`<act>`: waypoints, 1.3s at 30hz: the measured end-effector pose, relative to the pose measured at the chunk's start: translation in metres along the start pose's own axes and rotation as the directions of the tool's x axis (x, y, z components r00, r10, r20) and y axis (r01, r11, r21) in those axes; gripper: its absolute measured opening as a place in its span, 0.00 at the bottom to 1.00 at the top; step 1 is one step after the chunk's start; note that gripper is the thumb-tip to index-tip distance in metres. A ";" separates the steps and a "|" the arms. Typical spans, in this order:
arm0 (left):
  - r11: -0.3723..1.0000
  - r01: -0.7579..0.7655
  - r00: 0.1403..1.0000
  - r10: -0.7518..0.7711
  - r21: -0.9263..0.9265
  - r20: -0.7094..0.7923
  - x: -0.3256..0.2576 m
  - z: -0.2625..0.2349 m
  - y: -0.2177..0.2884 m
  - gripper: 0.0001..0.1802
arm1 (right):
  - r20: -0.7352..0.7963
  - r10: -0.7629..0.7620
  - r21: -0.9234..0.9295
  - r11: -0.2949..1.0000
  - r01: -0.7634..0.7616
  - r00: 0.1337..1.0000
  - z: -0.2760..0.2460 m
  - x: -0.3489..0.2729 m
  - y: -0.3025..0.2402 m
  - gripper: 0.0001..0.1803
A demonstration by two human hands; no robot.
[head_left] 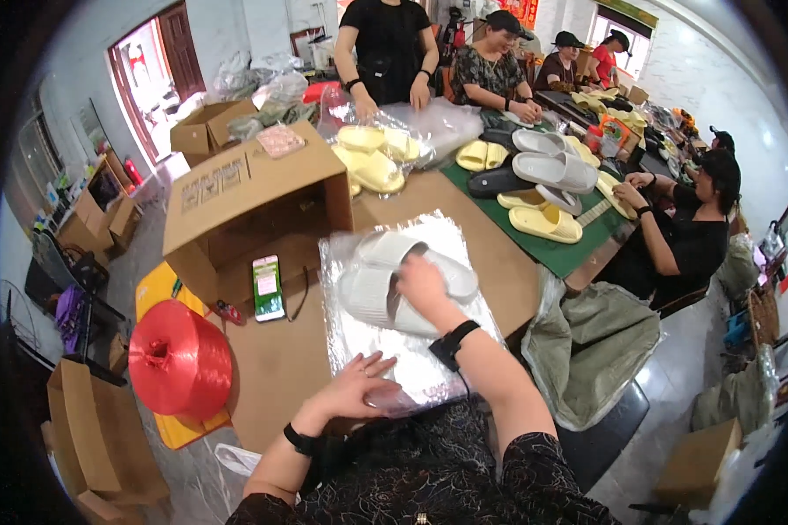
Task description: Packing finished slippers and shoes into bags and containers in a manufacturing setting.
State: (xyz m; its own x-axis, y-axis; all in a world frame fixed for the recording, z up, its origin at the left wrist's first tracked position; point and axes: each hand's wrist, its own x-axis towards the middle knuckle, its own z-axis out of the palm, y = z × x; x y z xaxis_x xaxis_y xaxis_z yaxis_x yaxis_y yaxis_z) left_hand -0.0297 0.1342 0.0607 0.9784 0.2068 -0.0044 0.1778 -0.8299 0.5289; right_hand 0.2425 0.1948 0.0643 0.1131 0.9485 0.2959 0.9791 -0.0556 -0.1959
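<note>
A pair of pale grey slide slippers [372, 284] lies on a stack of shiny clear plastic bags [350, 346] in front of me. My right hand [422, 284] reaches across from the right and grips the slippers, its fingertips partly hidden between them. The slippers are slightly blurred. My left hand [356, 387] rests with spread fingers on the near left edge of the bags, holding nothing. Both wrists wear black bands.
An open cardboard box [254, 188] lies on its side beyond a phone [269, 287]. Red twine [184, 359] stands at the left. Several grey, black and yellow slippers cover a green mat [521, 241]. A woven sack [595, 341] hangs at the right. Several people work around the tables.
</note>
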 end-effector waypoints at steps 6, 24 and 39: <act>0.992 0.116 0.990 -0.111 -0.058 0.091 0.003 -0.018 0.014 0.48 | -0.203 0.393 0.305 0.896 -0.323 0.897 -0.076 -0.045 0.079 0.12; 0.955 0.295 0.895 -0.283 -0.019 -0.345 0.082 0.030 0.020 0.37 | 0.120 0.537 0.914 0.269 -0.304 0.835 -0.182 -0.246 -0.036 0.24; 0.964 0.220 0.687 -0.262 -0.149 -0.678 0.081 0.003 0.036 0.09 | 0.207 0.192 0.331 0.909 -0.253 0.959 -0.127 -0.267 -0.007 0.15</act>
State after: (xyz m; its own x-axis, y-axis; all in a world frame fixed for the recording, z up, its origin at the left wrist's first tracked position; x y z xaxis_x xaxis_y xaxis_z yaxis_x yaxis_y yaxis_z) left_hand 0.0558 0.1198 0.0769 0.5539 0.7105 0.4341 0.3714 -0.6774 0.6349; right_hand 0.2272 -0.0977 0.1049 0.2614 0.9638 0.0532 0.8056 -0.1875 -0.5621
